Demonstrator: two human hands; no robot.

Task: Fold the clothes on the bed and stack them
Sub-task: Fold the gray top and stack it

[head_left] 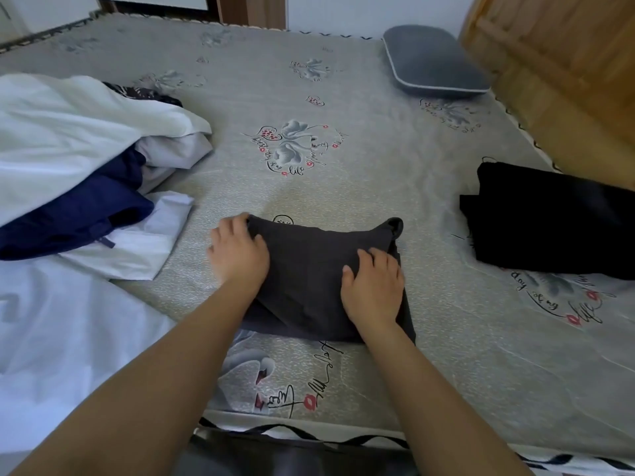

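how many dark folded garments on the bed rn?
2. A dark grey folded garment lies at centre under the left hand and right hand; a black folded garment lies at the right edge. The left pile may hide more.

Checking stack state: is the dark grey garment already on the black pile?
No, the dark grey garment lies apart from the black pile.

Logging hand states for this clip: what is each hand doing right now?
Left hand: open, fingers resting flat on the dark grey garment.
Right hand: open, fingers pressing on the same garment, gripping nothing.
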